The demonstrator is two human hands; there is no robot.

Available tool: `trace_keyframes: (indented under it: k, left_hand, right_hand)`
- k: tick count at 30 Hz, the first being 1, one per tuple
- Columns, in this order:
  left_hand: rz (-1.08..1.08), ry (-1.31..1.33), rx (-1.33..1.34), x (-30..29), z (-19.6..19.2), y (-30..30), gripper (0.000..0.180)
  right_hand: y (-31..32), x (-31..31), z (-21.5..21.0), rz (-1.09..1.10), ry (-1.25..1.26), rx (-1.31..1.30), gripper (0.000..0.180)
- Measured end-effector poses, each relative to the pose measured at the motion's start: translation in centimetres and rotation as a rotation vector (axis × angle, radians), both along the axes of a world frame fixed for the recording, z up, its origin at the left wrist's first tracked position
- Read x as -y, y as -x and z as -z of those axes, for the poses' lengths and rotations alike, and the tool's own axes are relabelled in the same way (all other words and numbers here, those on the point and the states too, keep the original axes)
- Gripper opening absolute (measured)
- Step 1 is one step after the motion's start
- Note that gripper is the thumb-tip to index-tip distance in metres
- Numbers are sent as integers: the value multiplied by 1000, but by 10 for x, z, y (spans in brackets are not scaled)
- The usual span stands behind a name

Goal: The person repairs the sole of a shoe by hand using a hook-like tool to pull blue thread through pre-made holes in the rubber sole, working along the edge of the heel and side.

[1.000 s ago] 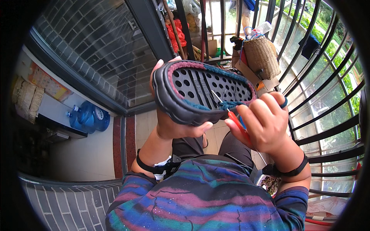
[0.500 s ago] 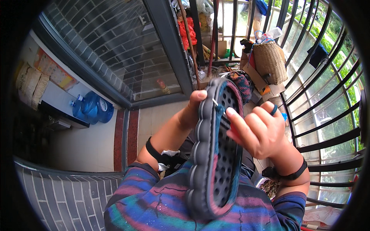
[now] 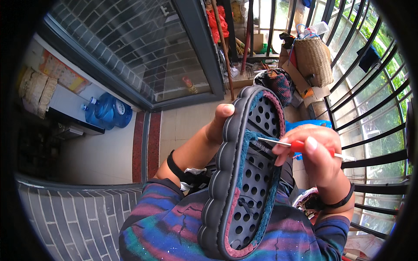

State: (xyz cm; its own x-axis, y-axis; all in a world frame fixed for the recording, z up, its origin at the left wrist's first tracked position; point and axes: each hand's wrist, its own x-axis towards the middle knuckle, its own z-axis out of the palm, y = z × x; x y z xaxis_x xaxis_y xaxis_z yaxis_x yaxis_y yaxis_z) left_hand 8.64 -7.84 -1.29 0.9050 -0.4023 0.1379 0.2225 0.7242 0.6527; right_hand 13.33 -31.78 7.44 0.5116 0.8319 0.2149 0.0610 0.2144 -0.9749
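A black slipper sole [image 3: 218, 174] with a scalloped side and rows of round holes stands tilted before my chest. Teal and dusty-pink fuzzy yarn runs around its rim. My left hand [image 3: 219, 122] grips the sole's far left edge, thumb up and the other fingers hidden behind it. In my right hand [image 3: 322, 152] is a red-handled awl [image 3: 298, 146], held between thumb and fingers. Its thin metal shaft points left over the sole, with the tip at the teal yarn [image 3: 249, 136] on the left rim. From there a teal strand stretches across to my right fingers.
Beyond the sole lies a dark knitted bundle [image 3: 281, 86], with a woven basket [image 3: 312, 61] and cardboard behind it. Blue plastic [image 3: 320, 125] shows past my right hand. Black railings [image 3: 374, 163] curve along the right. At left are a glass door [image 3: 130, 48] and blue water bottles [image 3: 114, 112].
The awl's tip, previously poking out at the sole's left rim, now lies over its inner face. My right hand has turned and moved right, showing the red handle. The view has shifted slightly.
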Motion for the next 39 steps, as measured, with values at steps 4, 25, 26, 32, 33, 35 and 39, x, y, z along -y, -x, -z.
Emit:
trace_keyframes:
  k: [4,25,26,32,33,35,39]
  left_hand:
    - [10,43,-1,-1,3,-1,99]
    - [-454,-276,89,3,-35,6,120]
    - [-411,-254,164,-8,-26,0,124]
    - [-659,-415,665,-20,-26,1,144]
    - [-695,-447,731,-18,-31,3,131]
    - [-801,-415,751,-8,-43,10,106]
    - [-488,155,373,-1,-66,30,69]
  right_hand:
    - [-8,-9,18,-28,-143,-174,46]
    - [-22,-15,-30,392,95,1457,66]
    - [-21,-12,-33,335,136,1419,60]
    - [-21,-2,-13,205,45,1267,26]
    - [-18,-1,-13,205,64,1233,27]
    - [-17,2,-13,226,77,1259,30]
    - [-16,8,-7,245,90,1270,32]
